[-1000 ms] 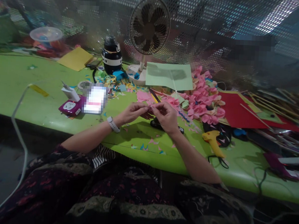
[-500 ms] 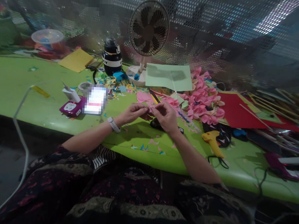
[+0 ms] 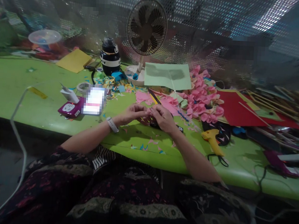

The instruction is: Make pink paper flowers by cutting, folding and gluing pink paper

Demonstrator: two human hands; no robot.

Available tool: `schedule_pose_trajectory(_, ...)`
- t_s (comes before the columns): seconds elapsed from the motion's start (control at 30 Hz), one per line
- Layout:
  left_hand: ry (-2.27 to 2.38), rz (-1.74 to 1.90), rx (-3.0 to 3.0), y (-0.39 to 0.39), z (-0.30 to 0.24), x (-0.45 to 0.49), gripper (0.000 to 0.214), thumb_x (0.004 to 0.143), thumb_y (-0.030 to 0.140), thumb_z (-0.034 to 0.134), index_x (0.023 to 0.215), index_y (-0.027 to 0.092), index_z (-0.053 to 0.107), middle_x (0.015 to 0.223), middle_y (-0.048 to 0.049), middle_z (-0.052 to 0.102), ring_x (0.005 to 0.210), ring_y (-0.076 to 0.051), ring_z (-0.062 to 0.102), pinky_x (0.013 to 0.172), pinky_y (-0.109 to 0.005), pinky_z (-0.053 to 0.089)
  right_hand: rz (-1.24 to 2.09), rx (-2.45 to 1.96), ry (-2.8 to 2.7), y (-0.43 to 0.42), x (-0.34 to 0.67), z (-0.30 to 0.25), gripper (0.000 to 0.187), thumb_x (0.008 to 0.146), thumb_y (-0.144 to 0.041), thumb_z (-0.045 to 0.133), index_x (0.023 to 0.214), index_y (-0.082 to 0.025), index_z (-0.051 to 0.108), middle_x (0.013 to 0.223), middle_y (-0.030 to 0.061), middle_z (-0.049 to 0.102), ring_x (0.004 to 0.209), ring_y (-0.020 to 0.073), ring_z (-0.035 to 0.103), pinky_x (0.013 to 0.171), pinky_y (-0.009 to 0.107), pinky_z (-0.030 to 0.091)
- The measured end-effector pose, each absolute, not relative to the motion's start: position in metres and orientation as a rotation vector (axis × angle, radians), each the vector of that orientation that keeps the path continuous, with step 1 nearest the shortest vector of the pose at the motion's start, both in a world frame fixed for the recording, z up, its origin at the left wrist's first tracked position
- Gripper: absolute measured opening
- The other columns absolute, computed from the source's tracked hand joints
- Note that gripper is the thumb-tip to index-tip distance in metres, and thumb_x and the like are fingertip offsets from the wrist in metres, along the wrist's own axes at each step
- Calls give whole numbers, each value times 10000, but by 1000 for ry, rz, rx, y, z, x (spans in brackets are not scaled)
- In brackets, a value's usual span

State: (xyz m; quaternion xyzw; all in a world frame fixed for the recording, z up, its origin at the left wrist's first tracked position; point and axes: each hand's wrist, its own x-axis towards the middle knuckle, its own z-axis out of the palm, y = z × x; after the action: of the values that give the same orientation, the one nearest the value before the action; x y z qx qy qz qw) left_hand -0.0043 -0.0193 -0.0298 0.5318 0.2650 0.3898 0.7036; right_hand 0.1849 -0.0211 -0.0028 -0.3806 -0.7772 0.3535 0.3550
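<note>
My left hand (image 3: 134,114) and my right hand (image 3: 162,118) meet over the green table, fingertips pinched together. Between them is a small piece of pink paper (image 3: 149,112), mostly covered by the fingers. Under the right hand lies a black object with a white label (image 3: 179,128), partly hidden. Just beyond the hands are flat pink paper sheets (image 3: 143,97) and a yellow-and-black pencil or pen (image 3: 155,98). A heap of folded pink paper petals (image 3: 202,98) lies to the right. Paper scraps (image 3: 144,147) are scattered near the table edge.
A yellow glue gun (image 3: 214,142) rests at right, near red paper sheets (image 3: 233,109). A purple power socket block (image 3: 70,107) and a lit phone (image 3: 94,100) are at left. A fan (image 3: 147,28), a dark bottle (image 3: 110,58) and a pale green sheet (image 3: 167,76) stand or lie behind.
Both hands stay together at the pink paper, and the fingers have shifted slightly, leaving less of it showing. The whole view has moved a little.
</note>
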Motion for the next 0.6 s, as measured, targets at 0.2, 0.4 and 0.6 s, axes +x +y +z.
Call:
schedule_pose_trajectory(0.2,602,813,1250,-18,-22,-8,423,702,484,856,803,114,675,769,-75,754,626,-126,711,655,-250,608,872,-975,-2007,-22,184,-1,443,950,-608,458,717,-238,387,675,-27,418,629,137,404,633,295,358)
schedule_pose_trajectory(0.4,672,877,1267,-18,-24,-7,460,713,551,822,805,130,664,746,-51,735,628,-126,707,593,-222,592,621,-967,-2090,-22,183,-3,382,975,-519,408,716,-240,378,700,1,455,690,161,451,677,305,368)
schedule_pose_trajectory(0.6,751,910,1338,-19,-23,-5,499,706,606,801,765,139,633,705,-24,699,573,-107,668,574,-225,587,658,-1004,-2120,-13,192,4,350,955,-421,459,667,-225,429,637,-9,491,610,137,458,629,285,379)
